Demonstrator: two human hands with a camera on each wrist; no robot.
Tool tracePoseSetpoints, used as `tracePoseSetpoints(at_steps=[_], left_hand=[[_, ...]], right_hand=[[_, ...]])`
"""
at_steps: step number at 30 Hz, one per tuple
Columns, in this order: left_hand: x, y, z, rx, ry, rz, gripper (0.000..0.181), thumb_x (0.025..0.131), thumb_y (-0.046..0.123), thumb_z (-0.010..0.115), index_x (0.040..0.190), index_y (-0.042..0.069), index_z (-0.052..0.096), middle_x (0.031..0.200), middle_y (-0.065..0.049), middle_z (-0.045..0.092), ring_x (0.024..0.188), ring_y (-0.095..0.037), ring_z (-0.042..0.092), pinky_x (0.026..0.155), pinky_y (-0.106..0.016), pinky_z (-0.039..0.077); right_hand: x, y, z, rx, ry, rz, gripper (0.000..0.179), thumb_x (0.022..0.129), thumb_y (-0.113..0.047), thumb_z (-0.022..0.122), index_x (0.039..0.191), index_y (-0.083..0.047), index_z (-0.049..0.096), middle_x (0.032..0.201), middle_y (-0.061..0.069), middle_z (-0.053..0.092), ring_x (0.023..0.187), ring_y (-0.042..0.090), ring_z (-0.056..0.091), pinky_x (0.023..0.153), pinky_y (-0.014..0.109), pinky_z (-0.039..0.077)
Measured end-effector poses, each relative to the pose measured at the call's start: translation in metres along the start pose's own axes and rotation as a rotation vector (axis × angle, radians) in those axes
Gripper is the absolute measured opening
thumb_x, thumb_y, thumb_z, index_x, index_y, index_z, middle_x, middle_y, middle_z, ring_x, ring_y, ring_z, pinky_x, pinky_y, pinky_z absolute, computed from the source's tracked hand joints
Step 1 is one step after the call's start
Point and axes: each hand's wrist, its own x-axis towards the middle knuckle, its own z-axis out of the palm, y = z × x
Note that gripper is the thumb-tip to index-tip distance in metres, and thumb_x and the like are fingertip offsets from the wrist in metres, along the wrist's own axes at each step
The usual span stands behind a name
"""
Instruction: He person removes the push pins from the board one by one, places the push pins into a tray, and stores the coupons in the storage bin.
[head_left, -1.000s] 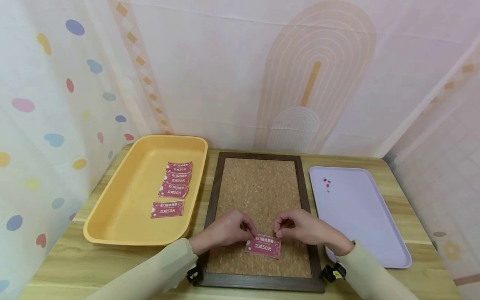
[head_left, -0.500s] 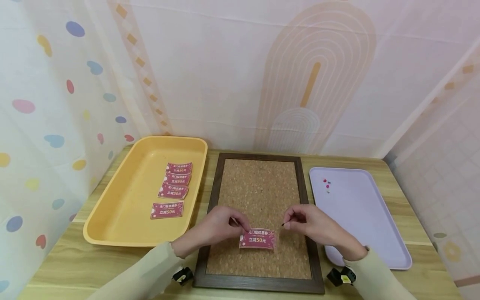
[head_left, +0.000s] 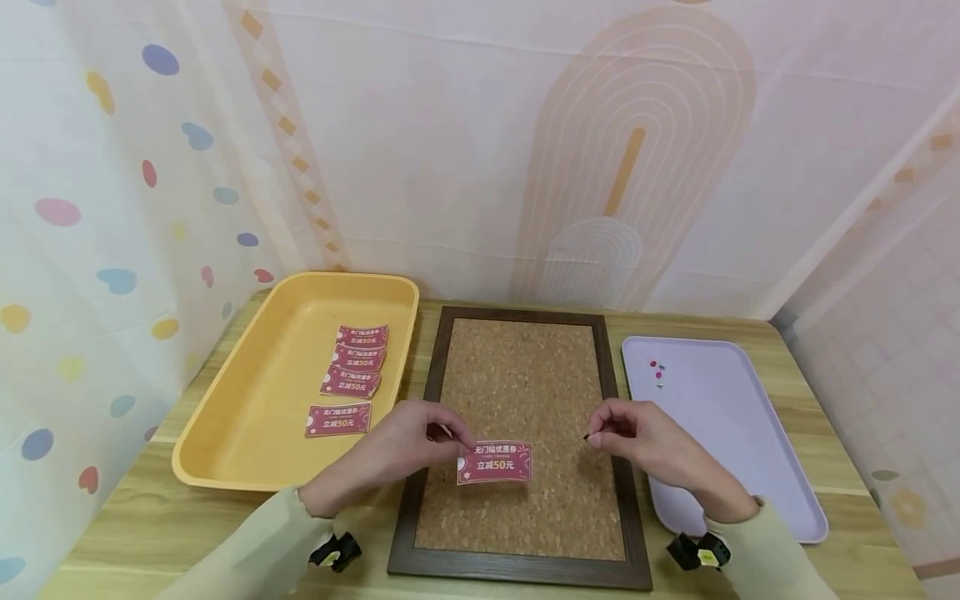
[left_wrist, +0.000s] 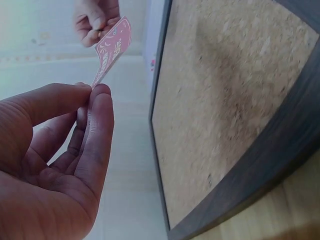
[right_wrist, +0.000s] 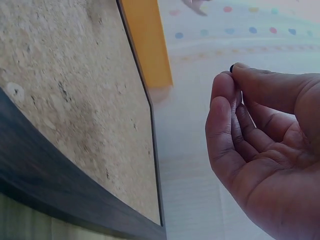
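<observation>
My left hand pinches a red printed coupon by its left edge, between thumb and fingers. The coupon is held above the lower half of a cork board with a dark wooden frame; in the left wrist view it bends slightly. Over the board's right side, my right hand pinches a tiny black push pin between thumb and fingertip. Most of the pin is hidden by the fingers. A gap separates the right hand from the coupon.
Left of the board, a yellow tray holds several more red coupons, some overlapping. To the right lies a shallow lilac tray with several tiny coloured pins. A patterned curtain hangs behind the wooden table.
The left hand has lifted the coupon off toward the left and up. The right hand has drawn away to the right with the pin, so the hands are farther apart.
</observation>
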Motion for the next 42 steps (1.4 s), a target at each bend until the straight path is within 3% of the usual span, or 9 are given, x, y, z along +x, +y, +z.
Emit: tracePoseSetpoints(at_steps=[6,13,20,27,33,37,42], left_hand=[[-0.011,-0.002,-0.017,-0.01,0.03,-0.022,0.011,0.094,0.009,0.073,0.096,0.017,0.08,0.097,0.004,0.073,0.082,-0.018,0.062,0.07,-0.028,0.055],[-0.027,-0.012,-0.044,0.036,0.066,-0.032,0.009,0.094,0.014,0.073,0.099,0.019,0.08,0.097,0.003,0.073,0.08,-0.019,0.06,0.068,-0.027,0.052],[-0.041,-0.029,-0.067,0.022,0.123,-0.068,0.01,0.094,0.011,0.074,0.1,0.017,0.08,0.093,0.001,0.073,0.08,-0.02,0.062,0.07,-0.028,0.055],[-0.054,-0.048,-0.091,-0.04,0.161,-0.097,0.012,0.096,0.01,0.071,0.106,0.006,0.078,0.101,-0.01,0.073,0.084,-0.019,0.066,0.072,-0.031,0.059],[-0.063,-0.062,-0.109,0.014,0.232,-0.149,0.016,0.097,0.011,0.071,0.11,0.004,0.077,0.107,-0.011,0.074,0.086,-0.017,0.066,0.071,-0.027,0.055],[-0.07,-0.072,-0.121,0.041,0.225,-0.166,0.017,0.099,0.01,0.068,0.112,0.003,0.077,0.11,-0.011,0.074,0.09,-0.013,0.068,0.078,-0.026,0.055],[-0.075,-0.084,-0.133,0.028,0.194,-0.203,0.018,0.1,0.007,0.065,0.113,0.001,0.076,0.11,-0.013,0.074,0.091,-0.018,0.07,0.081,-0.025,0.056]], right_hand=[[-0.003,0.004,-0.008,-0.013,0.027,0.015,0.003,0.098,-0.003,0.067,0.097,-0.006,0.068,0.086,0.01,0.066,0.074,0.007,0.056,0.065,0.024,0.048],[-0.009,0.009,-0.018,-0.026,0.063,0.02,0.004,0.098,0.0,0.067,0.099,-0.004,0.067,0.086,0.003,0.065,0.075,0.008,0.057,0.065,0.024,0.049],[-0.013,0.018,-0.028,-0.058,0.102,0.056,0.008,0.099,-0.008,0.069,0.101,0.0,0.068,0.089,0.014,0.068,0.075,0.013,0.06,0.069,0.026,0.051],[-0.018,0.025,-0.043,-0.081,0.155,0.105,0.007,0.099,-0.009,0.07,0.1,-0.002,0.067,0.087,0.006,0.066,0.077,0.013,0.06,0.071,0.029,0.052],[-0.021,0.033,-0.055,-0.11,0.175,0.13,0.007,0.1,-0.009,0.069,0.1,-0.002,0.068,0.09,0.003,0.067,0.081,0.01,0.061,0.074,0.027,0.053],[-0.023,0.038,-0.064,-0.132,0.181,0.155,0.007,0.1,-0.008,0.068,0.101,-0.001,0.067,0.092,0.005,0.068,0.083,0.008,0.061,0.076,0.026,0.053],[-0.025,0.043,-0.073,-0.164,0.186,0.173,0.007,0.1,-0.007,0.068,0.102,0.0,0.067,0.093,0.007,0.068,0.083,0.008,0.06,0.075,0.027,0.053]])
